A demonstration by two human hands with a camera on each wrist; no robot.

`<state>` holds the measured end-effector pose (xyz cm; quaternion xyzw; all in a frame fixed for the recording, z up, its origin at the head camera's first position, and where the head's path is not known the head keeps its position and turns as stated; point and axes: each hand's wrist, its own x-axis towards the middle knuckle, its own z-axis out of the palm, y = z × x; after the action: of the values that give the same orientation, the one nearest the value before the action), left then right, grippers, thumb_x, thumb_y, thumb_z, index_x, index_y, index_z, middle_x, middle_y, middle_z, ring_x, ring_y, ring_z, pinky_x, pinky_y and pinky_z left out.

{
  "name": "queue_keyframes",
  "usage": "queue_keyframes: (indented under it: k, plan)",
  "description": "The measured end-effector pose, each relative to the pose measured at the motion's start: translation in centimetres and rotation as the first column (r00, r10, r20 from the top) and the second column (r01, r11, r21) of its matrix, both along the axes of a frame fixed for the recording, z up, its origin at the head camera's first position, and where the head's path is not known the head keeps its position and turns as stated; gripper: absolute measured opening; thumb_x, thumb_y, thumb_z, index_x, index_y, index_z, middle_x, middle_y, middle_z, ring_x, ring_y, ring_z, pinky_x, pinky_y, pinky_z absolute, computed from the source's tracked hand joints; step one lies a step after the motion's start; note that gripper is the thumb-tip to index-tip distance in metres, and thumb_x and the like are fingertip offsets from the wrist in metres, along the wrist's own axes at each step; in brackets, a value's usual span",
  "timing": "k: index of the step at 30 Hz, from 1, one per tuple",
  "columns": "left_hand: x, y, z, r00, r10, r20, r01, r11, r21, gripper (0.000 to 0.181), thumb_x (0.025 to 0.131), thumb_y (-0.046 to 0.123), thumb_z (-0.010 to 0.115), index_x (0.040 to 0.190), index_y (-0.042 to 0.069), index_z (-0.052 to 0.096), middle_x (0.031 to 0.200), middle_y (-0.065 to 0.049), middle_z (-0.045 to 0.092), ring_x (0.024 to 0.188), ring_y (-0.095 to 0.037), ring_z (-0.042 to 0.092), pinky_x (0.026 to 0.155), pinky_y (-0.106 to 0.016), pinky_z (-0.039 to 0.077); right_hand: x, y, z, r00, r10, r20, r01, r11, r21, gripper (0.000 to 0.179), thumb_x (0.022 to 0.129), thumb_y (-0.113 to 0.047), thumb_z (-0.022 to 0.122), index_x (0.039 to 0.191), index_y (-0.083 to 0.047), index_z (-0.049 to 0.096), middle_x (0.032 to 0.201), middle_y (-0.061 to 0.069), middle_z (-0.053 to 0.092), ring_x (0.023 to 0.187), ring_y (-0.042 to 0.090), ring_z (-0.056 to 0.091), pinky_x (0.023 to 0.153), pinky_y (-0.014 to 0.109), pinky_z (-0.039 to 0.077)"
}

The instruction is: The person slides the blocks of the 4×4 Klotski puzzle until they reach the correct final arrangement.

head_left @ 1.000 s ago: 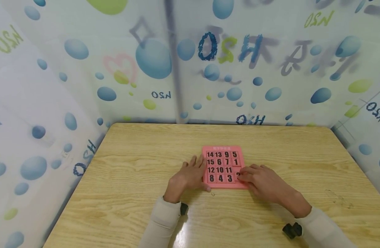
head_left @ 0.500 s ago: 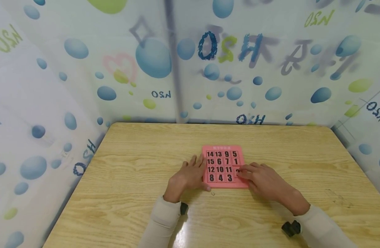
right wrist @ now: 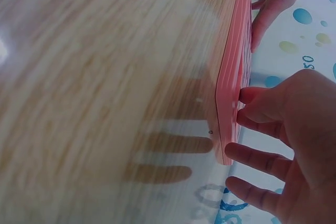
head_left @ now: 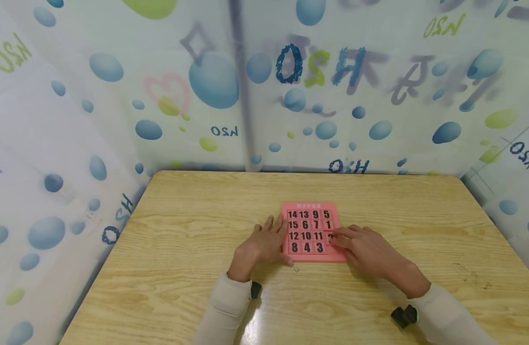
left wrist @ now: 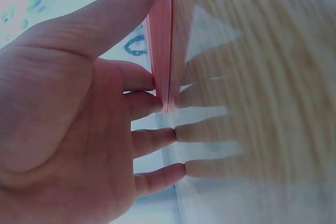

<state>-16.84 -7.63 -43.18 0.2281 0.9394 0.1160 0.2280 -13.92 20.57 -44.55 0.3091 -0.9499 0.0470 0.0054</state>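
Note:
A pink number slide puzzle [head_left: 312, 258] lies on the table, its black-numbered tiles in rows. My left hand [head_left: 264, 243] rests along its left side, fingers spread and thumb by the near edge. In the left wrist view, fingertips meet the frame's side [left wrist: 161, 40] and the tabletop. My right hand [head_left: 370, 251] touches a partly covered tile [head_left: 330, 237] in the right column, level with 12, 10 and 11. Below that tile, the bottom right slot is bare pink. The right wrist view has fingertips right at the puzzle's edge [right wrist: 231, 87], the lower fingers extended.
The wooden table [head_left: 195, 201] extends around the puzzle on all sides. Behind it and to both sides hang pale curtains [head_left: 264, 115] printed with blue and green drops. A dark wrist device [head_left: 404, 316] shows under the right sleeve.
The tile under my right fingers has slid away from me, from the bottom row up to the third row. The right hand shifted slightly with it; the left hand stayed put.

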Motion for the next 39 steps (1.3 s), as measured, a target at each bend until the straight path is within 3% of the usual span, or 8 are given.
queue_keyframes:
  k: [12, 39]
  plan:
    - [0.07, -0.02, 0.03, 1.0, 0.007, 0.007, -0.007, 1.0, 0.007, 0.11, 0.083, 0.054, 0.072, 0.161, 0.01, 0.008, 0.167, -0.009, 0.001, 0.154, -0.033, 0.002, 0.121, -0.054, 0.015, -0.14, 0.02, -0.05, 0.999, 0.01, -0.03, -0.01, 1.0, 0.002, 0.031, 0.095, -0.02, 0.065, 0.125, -0.017, 0.071, 0.131, 0.005, 0.064, 0.118, 0.029, 0.06, 0.096, 0.053, 0.05]
    - [0.15, -0.02, 0.0, 1.0, 0.0, 0.005, 0.0, 1.0, 0.002, 0.111, 0.083, 0.055, 0.071, 0.16, 0.009, 0.006, 0.167, -0.01, 0.001, 0.154, -0.033, 0.002, 0.121, -0.054, 0.015, 0.12, -0.24, 0.28, 1.0, -0.003, 0.017, 0.004, 1.0, -0.013, 0.035, 0.096, -0.022, 0.063, 0.13, -0.015, 0.067, 0.135, 0.008, 0.062, 0.124, 0.032, 0.058, 0.099, 0.056, 0.047]
